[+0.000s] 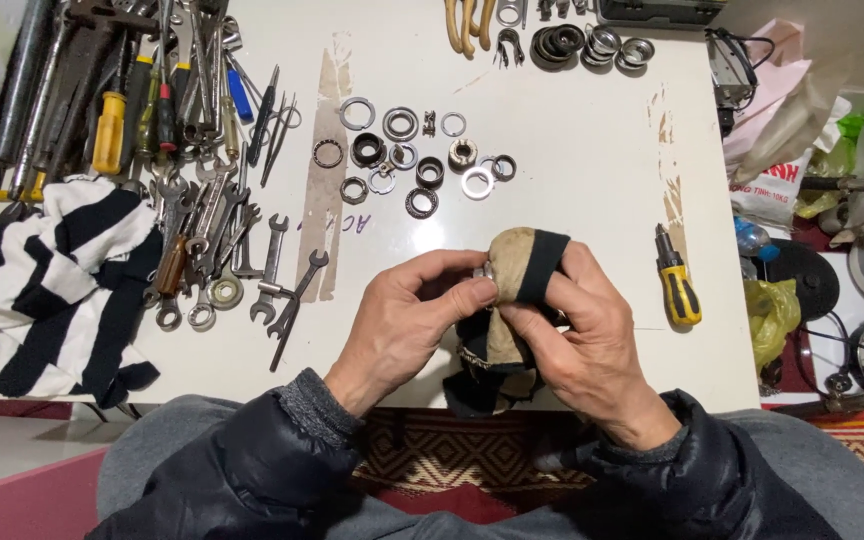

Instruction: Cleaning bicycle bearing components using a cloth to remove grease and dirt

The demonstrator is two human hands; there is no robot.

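My left hand (412, 315) pinches a small metal ring-shaped part (485, 270) between thumb and fingers, just above the near table edge. My right hand (577, 330) grips a dirty tan-and-black striped rag (522, 262), bunched over its fingers and pressed against that part. The rag's tail (487, 365) hangs down between both hands. Beyond my hands, several bearing rings and washers (407, 155) lie spread on the white table (572, 160).
A heap of wrenches and screwdrivers (192, 190) fills the left side, beside a black-and-white striped cloth (52, 285). A stubby yellow-and-black screwdriver (676, 277) lies to the right. More rings (592, 45) and pliers (467, 22) sit at the far edge. Bags and clutter stand off the table's right.
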